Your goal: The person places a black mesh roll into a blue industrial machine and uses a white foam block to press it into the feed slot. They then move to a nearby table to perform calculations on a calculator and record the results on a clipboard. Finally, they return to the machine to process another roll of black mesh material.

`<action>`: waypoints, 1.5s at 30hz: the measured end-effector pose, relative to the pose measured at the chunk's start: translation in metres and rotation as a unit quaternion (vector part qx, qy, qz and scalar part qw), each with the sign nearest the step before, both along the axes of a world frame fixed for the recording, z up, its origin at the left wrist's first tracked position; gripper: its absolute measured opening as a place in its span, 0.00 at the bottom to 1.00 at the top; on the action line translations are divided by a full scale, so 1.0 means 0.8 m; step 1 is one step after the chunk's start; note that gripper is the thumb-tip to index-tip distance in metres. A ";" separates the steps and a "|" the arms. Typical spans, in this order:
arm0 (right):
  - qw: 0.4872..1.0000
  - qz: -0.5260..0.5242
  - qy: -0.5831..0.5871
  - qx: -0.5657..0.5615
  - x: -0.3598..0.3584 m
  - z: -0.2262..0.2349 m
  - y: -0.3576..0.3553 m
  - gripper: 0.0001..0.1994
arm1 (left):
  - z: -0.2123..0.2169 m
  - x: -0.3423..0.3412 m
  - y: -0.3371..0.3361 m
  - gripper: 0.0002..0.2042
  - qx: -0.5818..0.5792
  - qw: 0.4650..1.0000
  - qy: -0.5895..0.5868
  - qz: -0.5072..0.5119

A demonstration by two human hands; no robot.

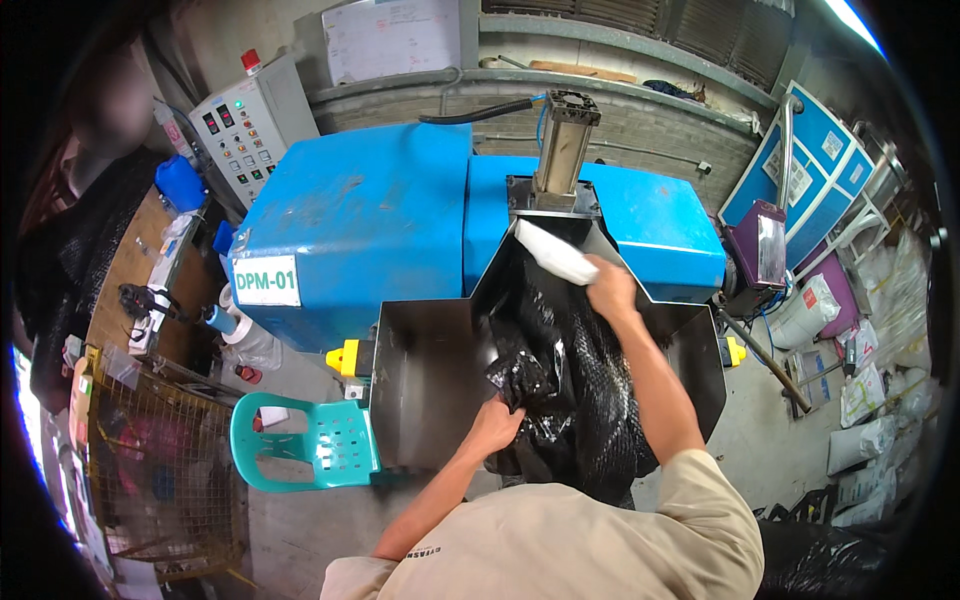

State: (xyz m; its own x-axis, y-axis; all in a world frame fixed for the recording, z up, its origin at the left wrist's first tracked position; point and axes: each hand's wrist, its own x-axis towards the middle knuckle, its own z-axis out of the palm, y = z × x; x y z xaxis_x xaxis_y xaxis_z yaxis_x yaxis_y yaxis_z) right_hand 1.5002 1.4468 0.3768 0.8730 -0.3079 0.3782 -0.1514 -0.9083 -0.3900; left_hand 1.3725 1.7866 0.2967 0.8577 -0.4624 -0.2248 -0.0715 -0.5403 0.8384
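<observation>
A crumpled sheet of glossy black plastic film lies through the middle of a grey metal hopper and hangs over its near side, close to my body. My left hand is closed on a bunched fold of that film. Farther up, my right hand grips a long white object, smeared by motion, so its exact kind is unclear. It slants over the narrow upper throat of the hopper, just below an upright metal cylinder. My right forearm crosses above the film.
Blue machine covers flank the throat. Yellow blocks stick out from the hopper's sides. A green plastic chair stands at the left, with a control cabinet behind. White sacks and a pole are at the right. A blurred person is far left.
</observation>
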 end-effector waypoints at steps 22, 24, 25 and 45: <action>0.996 -0.030 0.016 -0.087 0.011 -0.039 0.011 0.18 | 0.035 0.001 -0.031 0.24 -0.037 0.996 0.013 0.080; 0.989 -0.059 -0.018 -0.132 0.037 -0.081 0.058 0.15 | 0.018 0.006 -0.026 0.23 -0.066 0.991 -0.074 0.090; 0.992 -0.059 -0.017 -0.107 0.050 -0.093 0.060 0.14 | 0.009 0.020 -0.034 0.23 -0.064 0.992 -0.050 0.096; 0.995 -0.060 -0.071 -0.045 0.057 -0.069 0.027 0.15 | 0.014 0.016 -0.051 0.21 -0.072 0.991 -0.020 0.113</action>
State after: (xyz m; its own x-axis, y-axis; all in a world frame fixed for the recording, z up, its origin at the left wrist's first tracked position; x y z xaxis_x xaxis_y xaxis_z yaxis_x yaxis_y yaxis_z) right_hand 1.5458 1.4685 0.3217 0.7675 -0.3660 0.5263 -0.2095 -0.9191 -0.3337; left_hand 1.3854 1.7456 0.3080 0.9500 -0.2818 -0.1346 0.0035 -0.4215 0.9068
